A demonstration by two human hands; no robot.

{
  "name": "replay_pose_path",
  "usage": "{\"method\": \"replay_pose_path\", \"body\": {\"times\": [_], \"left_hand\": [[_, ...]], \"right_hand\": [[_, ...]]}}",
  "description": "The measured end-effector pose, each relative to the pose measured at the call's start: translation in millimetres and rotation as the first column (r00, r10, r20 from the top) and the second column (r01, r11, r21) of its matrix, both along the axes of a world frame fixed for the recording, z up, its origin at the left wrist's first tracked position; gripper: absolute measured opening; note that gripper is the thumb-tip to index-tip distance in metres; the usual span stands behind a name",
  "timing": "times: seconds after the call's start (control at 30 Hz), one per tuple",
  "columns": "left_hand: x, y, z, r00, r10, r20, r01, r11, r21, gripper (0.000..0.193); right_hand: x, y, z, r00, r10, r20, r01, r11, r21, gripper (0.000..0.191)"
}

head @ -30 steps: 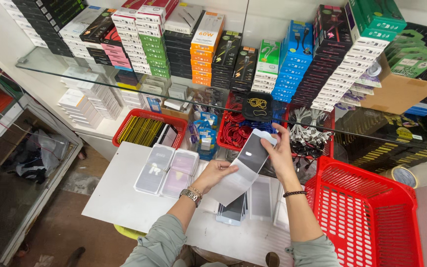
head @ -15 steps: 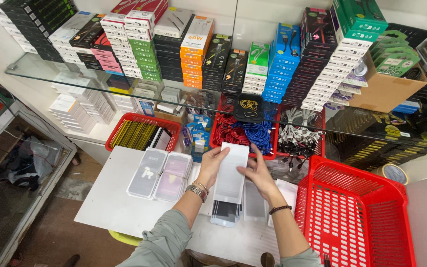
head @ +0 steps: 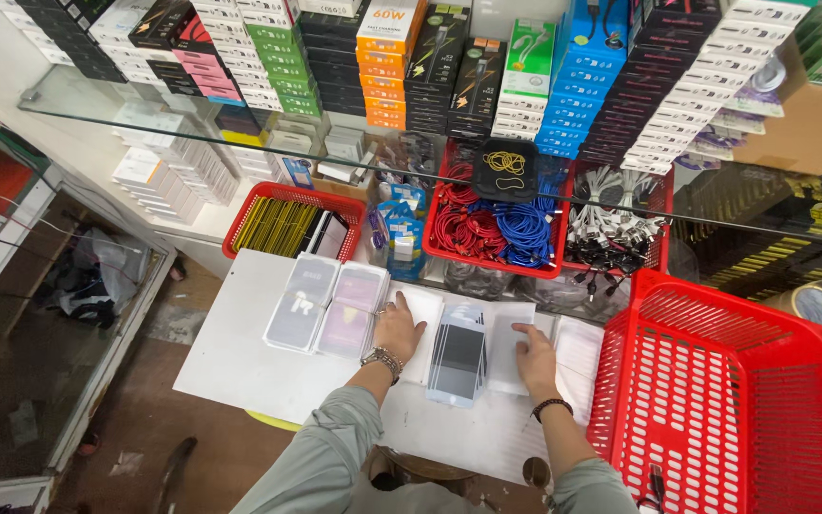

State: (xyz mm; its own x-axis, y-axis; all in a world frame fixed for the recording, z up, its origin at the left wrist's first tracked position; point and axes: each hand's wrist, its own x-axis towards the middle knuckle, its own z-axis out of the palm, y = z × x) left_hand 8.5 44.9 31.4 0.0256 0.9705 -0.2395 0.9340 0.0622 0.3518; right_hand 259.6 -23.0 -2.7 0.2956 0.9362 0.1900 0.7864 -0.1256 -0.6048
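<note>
White table (head: 240, 366) bears flat packets (head: 459, 360), long axes pointing away; each hand (head: 398, 328) lies open.

On the counter (head: 240, 371) flat packets lie in a row: two (head: 327, 306) at the left, a stack (head: 459, 354) in the middle between the hands, the left hand (head: 398, 327) and right hand (head: 535, 354) resting on sheets beside it. An empty basket (head: 715, 400) stands right; cable baskets (head: 497, 224) sit farther back under a glass shelf (head: 240, 143)
</note>
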Motion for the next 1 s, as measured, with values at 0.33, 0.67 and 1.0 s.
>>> {"method": "replay_pose_path", "body": {"times": [0.33, 0.67, 1.0], "left_hand": [[-2.2, -2.8, -6.1, 0.998, -0.009, -0.061, 0.010, 1.000, 0.016, 0.083], [-14.5, 6.7, -10.1, 0.982, -0.181, -0.056, 0.189, 0.942, 0.279, 0.043], [-7.1, 7.1, 8.7, 0.073, 0.489, 0.869, 0.057, 0.868, -0.493, 0.028]], "right_hand": [[-76.4, -7.3, 15.3, 0.994, -0.073, -0.082, 0.016, 0.837, -0.547, 0.086], [-65.3, -9.3, -8.0, 0.992, -0.073, -0.104, 0.016, 0.886, -0.464, 0.077], [-44.8, 24.6, 44.6, 0.618, 0.000, -0.786, -0.395, 0.865, -0.310, 0.046]]}}
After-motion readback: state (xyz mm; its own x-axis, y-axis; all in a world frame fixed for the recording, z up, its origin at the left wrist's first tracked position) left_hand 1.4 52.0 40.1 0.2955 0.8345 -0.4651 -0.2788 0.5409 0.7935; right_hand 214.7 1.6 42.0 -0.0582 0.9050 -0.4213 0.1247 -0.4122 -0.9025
